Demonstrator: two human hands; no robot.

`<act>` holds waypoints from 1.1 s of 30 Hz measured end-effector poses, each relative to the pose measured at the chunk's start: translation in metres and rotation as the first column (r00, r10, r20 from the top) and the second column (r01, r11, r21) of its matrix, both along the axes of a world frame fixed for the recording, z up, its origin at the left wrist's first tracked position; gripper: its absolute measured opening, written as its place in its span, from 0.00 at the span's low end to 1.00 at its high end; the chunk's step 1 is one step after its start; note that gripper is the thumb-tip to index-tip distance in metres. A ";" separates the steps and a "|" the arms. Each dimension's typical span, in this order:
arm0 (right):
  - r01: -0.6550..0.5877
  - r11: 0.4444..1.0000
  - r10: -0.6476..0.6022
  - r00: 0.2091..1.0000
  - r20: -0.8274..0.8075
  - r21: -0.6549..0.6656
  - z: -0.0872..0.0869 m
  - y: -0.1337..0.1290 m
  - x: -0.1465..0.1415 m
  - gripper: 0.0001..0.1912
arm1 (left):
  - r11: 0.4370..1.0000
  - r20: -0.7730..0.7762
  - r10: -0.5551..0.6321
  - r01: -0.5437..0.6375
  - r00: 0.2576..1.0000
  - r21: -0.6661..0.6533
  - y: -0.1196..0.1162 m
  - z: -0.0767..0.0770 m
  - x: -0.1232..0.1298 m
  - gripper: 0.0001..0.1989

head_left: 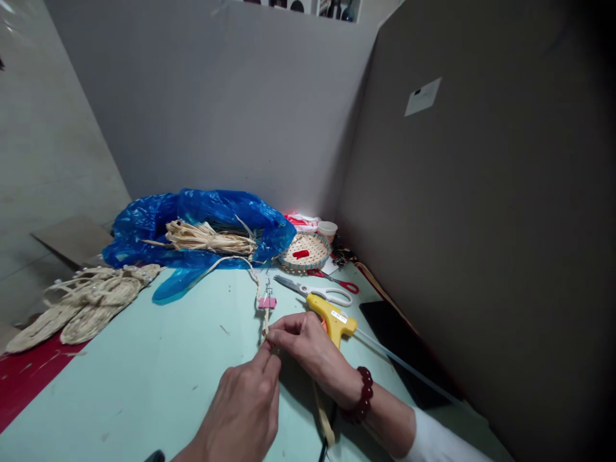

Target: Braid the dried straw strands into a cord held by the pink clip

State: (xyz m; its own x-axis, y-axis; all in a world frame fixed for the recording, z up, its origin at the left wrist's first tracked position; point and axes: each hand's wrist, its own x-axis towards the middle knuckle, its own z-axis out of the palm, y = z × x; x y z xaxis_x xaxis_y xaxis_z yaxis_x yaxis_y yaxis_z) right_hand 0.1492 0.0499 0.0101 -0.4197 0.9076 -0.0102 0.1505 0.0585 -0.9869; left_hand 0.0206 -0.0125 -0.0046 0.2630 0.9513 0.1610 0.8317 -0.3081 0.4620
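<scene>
A pink binder clip (pixel 267 303) grips a thin braided straw cord (pixel 255 276) on the pale green table. Just below the clip, my left hand (pixel 245 398) and my right hand (pixel 308 350) meet, both with fingers pinched on the near end of that cord. The fingertips partly hide the strands there. A loose flat straw strand (pixel 323 417) hangs below my right wrist, which wears a dark red bead bracelet (pixel 363 394). Right beside my right hand lies a yellow glue gun (pixel 332 316), with white-handled scissors (pixel 315 293) behind it.
A blue plastic bag (pixel 231 204) holding a straw bundle (pixel 206 236) sits at the back. Woven straw sandals (pixel 101 298) lie at left. A small woven basket (pixel 315 256), paper cup (pixel 328 230), red scissors (pixel 339 280) and black tablet-like slab (pixel 409 353) are at right, beside a grey partition (pixel 457 212).
</scene>
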 end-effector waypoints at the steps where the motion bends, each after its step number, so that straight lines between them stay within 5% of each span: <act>1: 0.004 1.000 -0.005 1.000 -0.018 -0.020 0.000 0.000 0.000 0.10 | 1.000 0.007 0.017 -0.016 1.000 -0.009 0.002 0.004 -0.002 0.13; 4: 0.014 0.998 -0.017 0.998 -0.065 -0.053 -0.002 0.000 0.001 0.09 | 0.980 0.145 0.199 -0.193 0.969 -0.054 0.014 0.018 -0.015 0.16; 6: 0.018 0.998 -0.022 0.997 -0.070 -0.056 -0.003 0.000 0.000 0.10 | 0.950 0.358 0.313 -0.298 0.880 -0.097 0.025 0.023 -0.025 0.14; 7: 0.018 0.998 -0.022 0.997 -0.074 -0.056 -0.003 -0.001 0.000 0.10 | 0.945 0.454 0.328 -0.282 0.828 -0.168 0.031 0.024 -0.029 0.12; 9: 0.010 0.998 -0.017 0.995 -0.101 -0.064 -0.003 -0.002 0.000 0.11 | 0.918 0.632 0.303 -0.041 0.713 -0.394 0.038 0.022 -0.033 0.13; 11: -0.011 0.997 -0.001 0.989 -0.149 -0.078 -0.003 -0.003 -0.001 0.11 | 0.875 0.701 0.280 0.126 0.656 -0.468 0.042 0.018 -0.032 0.15; 25: -0.037 0.970 -0.039 0.952 0.304 0.239 -0.007 -0.006 0.000 0.09 | 0.897 0.652 0.236 0.096 0.720 -0.430 0.043 0.008 -0.028 0.08; 33: -0.073 0.920 -0.167 0.814 0.556 0.384 0.006 -0.021 0.003 0.09 | 0.899 0.626 0.339 -0.044 0.703 -0.436 0.037 -0.005 -0.012 0.09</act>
